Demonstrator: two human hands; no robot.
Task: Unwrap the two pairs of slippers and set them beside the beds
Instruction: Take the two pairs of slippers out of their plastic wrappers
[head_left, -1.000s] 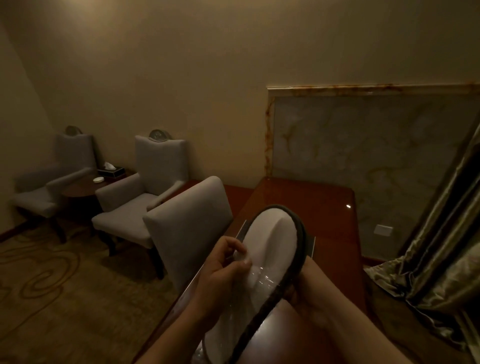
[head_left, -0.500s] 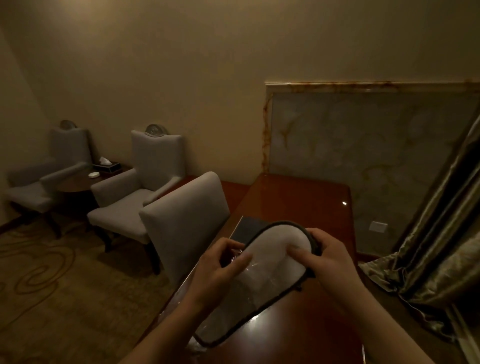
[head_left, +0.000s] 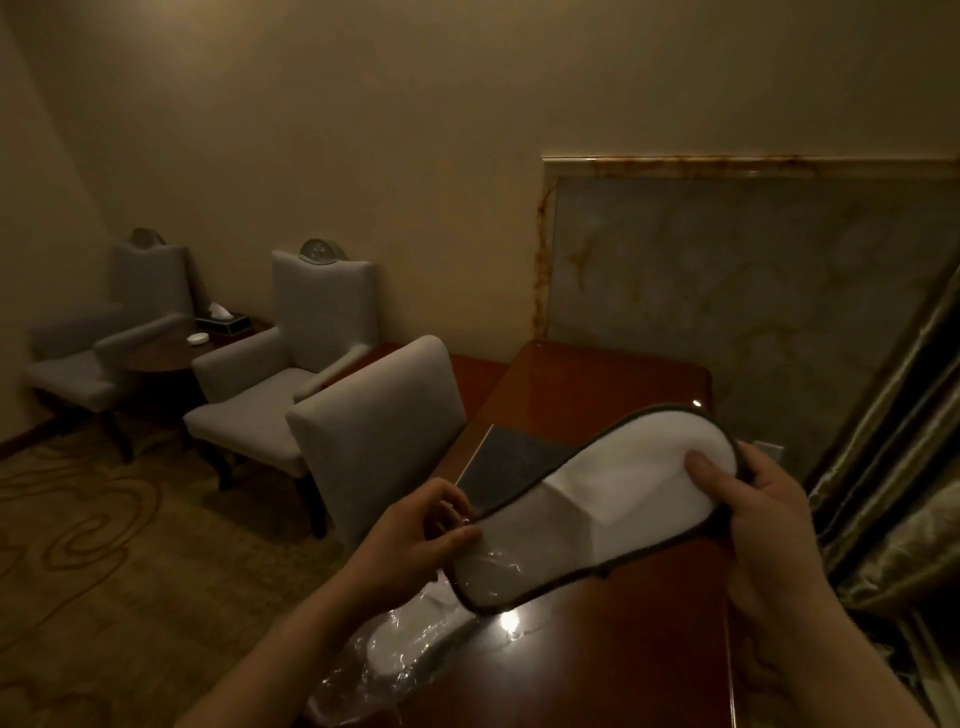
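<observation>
Right hand (head_left: 763, 512) grips white slipper (head_left: 597, 514) toe; left hand (head_left: 415, 535) pinches clear wrapper (head_left: 395, 644) at heel, above surface (head_left: 613, 670). No legible writing.

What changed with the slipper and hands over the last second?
The right hand came up from beneath and took the slipper's toe, swinging it from upright to nearly flat, toe to the right. The left hand kept pinching the clear wrap at the heel. The wrapped pair stayed on the desk.
</observation>
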